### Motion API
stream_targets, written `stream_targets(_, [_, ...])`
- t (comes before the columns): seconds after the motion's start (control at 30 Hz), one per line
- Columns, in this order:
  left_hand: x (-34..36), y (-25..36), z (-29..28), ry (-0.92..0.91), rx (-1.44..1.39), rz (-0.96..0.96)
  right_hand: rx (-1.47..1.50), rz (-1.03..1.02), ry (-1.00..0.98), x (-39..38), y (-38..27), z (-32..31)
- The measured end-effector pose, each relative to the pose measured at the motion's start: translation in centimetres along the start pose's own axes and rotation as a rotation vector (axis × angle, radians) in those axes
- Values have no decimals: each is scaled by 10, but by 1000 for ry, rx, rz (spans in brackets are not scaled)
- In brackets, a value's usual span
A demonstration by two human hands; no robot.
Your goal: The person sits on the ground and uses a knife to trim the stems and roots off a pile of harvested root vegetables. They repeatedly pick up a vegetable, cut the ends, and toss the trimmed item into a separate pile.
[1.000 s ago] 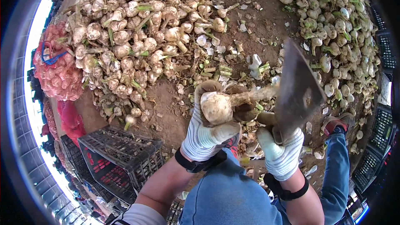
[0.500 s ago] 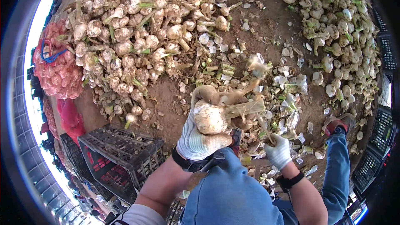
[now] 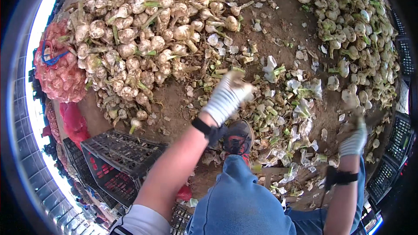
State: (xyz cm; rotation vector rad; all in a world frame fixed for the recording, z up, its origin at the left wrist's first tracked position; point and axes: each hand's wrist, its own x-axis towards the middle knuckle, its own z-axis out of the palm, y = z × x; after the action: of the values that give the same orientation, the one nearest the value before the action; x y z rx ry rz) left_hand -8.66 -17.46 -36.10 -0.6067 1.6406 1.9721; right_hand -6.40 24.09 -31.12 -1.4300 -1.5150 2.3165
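White-gloved left hand (image 3: 227,98) near scraps (image 3: 271,112), right hand (image 3: 355,139) near bulbs (image 3: 353,32), both blurred, grasps impossible to tell

Head cam = L one of 2 worn side by side. It looks down & a bit fwd at the dirt floor (image 3: 278,21) from abt head ht. View's upright, so its L = person's L. Lens is v. wide: corners go dark, & straight stuff bends nr the rim, e.g. the black crates (image 3: 397,137) by the floor's R edge. The jeans knee (image 3: 244,202) is close & looks big, bottom mid. Arms come up from below; L hand (image 3: 229,97) is nr the mid, R hand (image 3: 355,140) well to the R. Floor's far end runs out the top, farther off & smaller.
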Motion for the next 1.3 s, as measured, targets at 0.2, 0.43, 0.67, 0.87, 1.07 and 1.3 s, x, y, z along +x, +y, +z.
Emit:
stream_targets(0.2, [105,13,-54,656,327,202,-406,-187,138,5,15,-29])
stream_targets(0.43, [184,47,-76,832,778,-198,-523,116,-100,-102,118,47])
stream_targets(0.67, [140,30,-89,692,436,193,-587,122,-142,-108,125,35])
stream_targets(0.87, [12,42,-67,-6,-465,211,-430,113,-45,-100,128,20])
stream_targets(1.07, [-131,44,-77,-74,-516,187,-539,12,-185,-105,148,23])
stream_targets(1.3, [-321,34,-61,125,-327,51,-538,-158,-467,-119,139,32])
